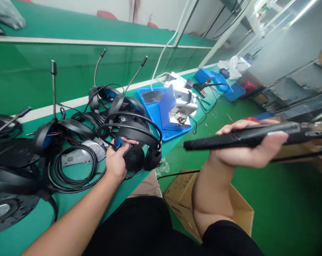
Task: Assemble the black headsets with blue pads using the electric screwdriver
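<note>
Grasping black tool point(241, 138) in right hand point(238, 156): fingers curled over the far side, thumb laid along the near side. Clasping headset point(134, 158) at the near cup in left hand point(117, 165), thumb on top, fingertips reaching round toward the headband. Showing just above the left thumb: blue part point(118, 142); cannot tell whether fixed to the headset or loose.

Note the governing relation: headset to the left of the tool and well apart from it, at the near edge of bench point(9, 241); tool raised in the air beyond that edge, on the floor side, above carton point(181, 188). Read the tool's long axis as running across the view, nearly level and slightly higher at the right, with the ribbed end directed left, toward the bench side. Cannot identify the working end with certainty, owing to blur at the right. Treat left hand as the nearer to the headset, already in contact; right hand as the farther, separated from it by a clear gap.

Between the two hands, but farther back on the bench: blue tray point(144, 97), with machine point(183, 110) seated in it. Directly left of the left hand: cable coil point(53, 172) and grey plate point(75, 159).
</note>
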Motion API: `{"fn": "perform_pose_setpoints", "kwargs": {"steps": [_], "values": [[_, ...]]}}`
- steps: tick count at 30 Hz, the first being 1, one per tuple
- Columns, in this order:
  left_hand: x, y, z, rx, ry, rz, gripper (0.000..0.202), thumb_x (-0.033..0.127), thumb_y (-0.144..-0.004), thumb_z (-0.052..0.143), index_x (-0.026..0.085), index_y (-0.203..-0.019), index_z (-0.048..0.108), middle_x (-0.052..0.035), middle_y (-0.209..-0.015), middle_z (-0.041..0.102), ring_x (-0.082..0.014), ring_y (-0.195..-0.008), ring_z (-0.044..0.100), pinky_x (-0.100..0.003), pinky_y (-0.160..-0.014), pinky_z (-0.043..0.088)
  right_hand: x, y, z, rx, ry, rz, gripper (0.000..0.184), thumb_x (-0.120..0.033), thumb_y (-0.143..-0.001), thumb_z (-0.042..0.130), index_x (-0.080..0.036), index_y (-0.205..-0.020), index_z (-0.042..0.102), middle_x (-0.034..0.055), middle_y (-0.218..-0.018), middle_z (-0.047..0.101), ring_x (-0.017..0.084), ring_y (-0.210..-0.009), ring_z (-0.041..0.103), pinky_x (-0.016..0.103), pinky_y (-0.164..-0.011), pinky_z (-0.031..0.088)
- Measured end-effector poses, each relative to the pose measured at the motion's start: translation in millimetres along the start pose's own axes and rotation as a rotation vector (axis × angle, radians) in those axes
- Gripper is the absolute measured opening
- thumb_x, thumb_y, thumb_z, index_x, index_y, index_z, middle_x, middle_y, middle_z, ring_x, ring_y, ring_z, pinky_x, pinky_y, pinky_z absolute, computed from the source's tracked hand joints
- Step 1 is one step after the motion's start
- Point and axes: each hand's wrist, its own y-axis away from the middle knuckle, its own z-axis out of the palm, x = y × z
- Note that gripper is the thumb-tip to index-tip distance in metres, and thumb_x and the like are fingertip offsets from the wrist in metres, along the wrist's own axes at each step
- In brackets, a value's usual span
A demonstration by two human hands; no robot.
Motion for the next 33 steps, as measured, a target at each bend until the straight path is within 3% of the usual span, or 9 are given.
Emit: {"fn": "perform_pose_setpoints", "kwargs": {"steps": [3,7,9,12,14,18,24,28,33], "values": [[0.8,0.9,1.2,0.003,-0.011,0.006,0.025,0.022,-0.064,0.08,0.021,-0.086,0.068,0.0019,-0.074,0.076,-0.0219,-0.072,0.075,-0.045,-0.092,0.062,50.4,-33.7,10.1,0.237,0.073,-0.268,0.018,-0.04,-0.094,0.044,-0.025,-0.102,0.04,-0.0073,-0.067,0.046,0.01,-0.048,0.049,0.022,-0.041,0.041],[1.8,1.7,2.2,-0.009,-0.01,0.013,0.024,0.021,-0.065,0.079,0.021,-0.085,0.066,0.0025,-0.072,0.074,-0.023,-0.075,0.076,-0.045,-0.095,0.06,104.0,-41.9,16.5,0.152,0.202,-0.271,0.021,-0.037,-0.095,0.043,-0.025,-0.111,0.036,-0.0006,-0.092,0.052,0.009,-0.058,0.058,0.026,-0.048,0.05],[1.5,1.8,1.7,-0.014,-0.006,0.015,0.024,0.021,-0.065,0.079,0.021,-0.086,0.066,0.0025,-0.072,0.074,-0.0229,-0.075,0.076,-0.043,-0.094,0.06,119.0,-38.5,13.7,0.127,0.237,-0.277,0.022,-0.035,-0.094,0.044,-0.026,-0.113,0.036,0.0024,-0.108,0.051,0.009,-0.063,0.062,0.031,-0.054,0.056],[0.4,1.3,0.8,-0.026,0.01,0.017,0.024,0.022,-0.067,0.079,0.021,-0.087,0.066,0.0027,-0.072,0.074,-0.0215,-0.073,0.075,-0.041,-0.09,0.06,127.5,-39.9,7.3,0.128,0.269,-0.287,0.024,-0.038,-0.092,0.043,-0.027,-0.113,0.037,0.0019,-0.105,0.05,0.011,-0.061,0.061,0.035,-0.057,0.058],[-0.3,0.4,0.5,-0.036,0.026,0.02,0.022,0.023,-0.067,0.078,0.021,-0.086,0.066,0.0035,-0.071,0.073,-0.0207,-0.073,0.075,-0.04,-0.091,0.06,123.3,-46.4,3.4,0.097,0.241,-0.202,0.026,-0.042,-0.089,0.046,-0.026,-0.108,0.04,-0.0016,-0.092,0.051,0.011,-0.054,0.057,0.032,-0.053,0.054],[-1.3,-0.7,0.5,-0.058,0.053,0.014,0.021,0.023,-0.069,0.076,0.021,-0.086,0.064,0.0019,-0.071,0.075,-0.0236,-0.082,0.078,-0.042,-0.097,0.058,85.6,-47.4,-2.5,-0.119,0.167,0.205,0.029,-0.051,-0.083,0.052,-0.026,-0.095,0.047,-0.0053,-0.064,0.053,0.012,-0.041,0.048,0.026,-0.039,0.038],[-3.2,2.1,-1.5,-0.073,0.057,0.004,0.022,0.027,-0.073,0.075,0.021,-0.088,0.061,-0.0022,-0.076,0.078,-0.0277,-0.091,0.078,-0.048,-0.1,0.056,-10.6,29.7,14.4,-0.269,-0.159,0.466,0.039,-0.061,-0.082,0.056,-0.022,-0.086,0.059,-0.0005,-0.062,0.058,0.013,-0.045,0.052,0.025,-0.037,0.035],[-7.2,2.0,-5.3,-0.076,0.042,0.015,0.023,0.033,-0.077,0.073,0.021,-0.092,0.06,-0.0051,-0.083,0.081,-0.0261,-0.09,0.077,-0.047,-0.099,0.055,-41.9,86.4,47.8,-0.223,-0.22,0.458,0.031,-0.054,-0.091,0.056,-0.023,-0.095,0.059,-0.0014,-0.067,0.064,0.014,-0.048,0.057,0.026,-0.04,0.043],[-10.4,-1.2,-8.2,-0.093,0.085,0.026,0.027,0.039,-0.078,0.073,0.022,-0.092,0.058,-0.0064,-0.085,0.08,-0.0259,-0.09,0.076,-0.047,-0.098,0.054,-28.5,116.1,84.1,-0.023,-0.145,0.311,0.02,-0.045,-0.098,0.056,-0.026,-0.1,0.056,-0.0053,-0.075,0.064,0.01,-0.057,0.062,0.024,-0.051,0.05]]}}
